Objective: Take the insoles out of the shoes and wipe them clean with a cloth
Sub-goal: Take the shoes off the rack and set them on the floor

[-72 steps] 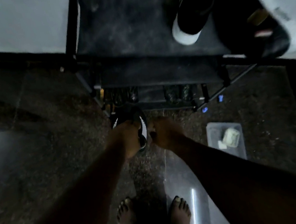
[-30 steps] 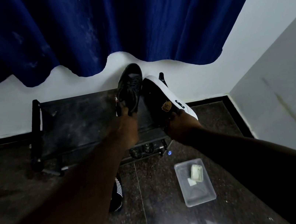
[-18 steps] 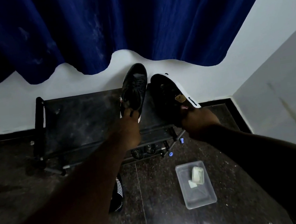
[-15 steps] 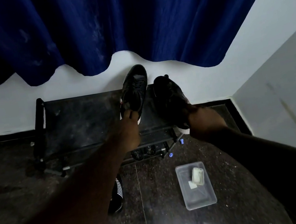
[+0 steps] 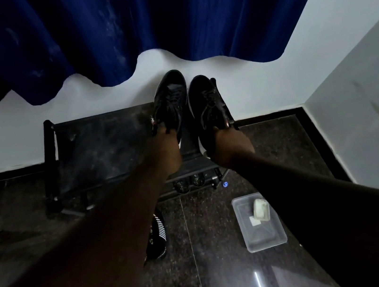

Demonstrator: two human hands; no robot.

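Lower right of frame: a clear plastic tray (image 5: 267,245) is sitting on the dark floor, w/ a pale folded cloth or pad (image 5: 261,209) and a small white scrap (image 5: 254,221) lying in its upper end; can't tell exactly what they are.

The rack's (image 5: 99,145) lower shelf is holding dark rounded items (image 5: 187,183), too dim to ID. A black striped shoe (image 5: 158,235) on the floor is being half hidden by your left forearm. Your hands are covering both shoe openings, so the insides aren't showing.

At frame centre, you're holding the black pair side by side over the rack's right end. The left shoe (image 5: 172,101) and the right shoe (image 5: 209,103) are running lengthwise up the frame, toes pointing at the wall and blue curtain (image 5: 140,27), heels toward you, uppers facing the camera. Your left hand (image 5: 166,152) is gripping the left shoe's heel, fingers curling at the collar; your right hand (image 5: 231,146) is gripping the right shoe's heel likewise.
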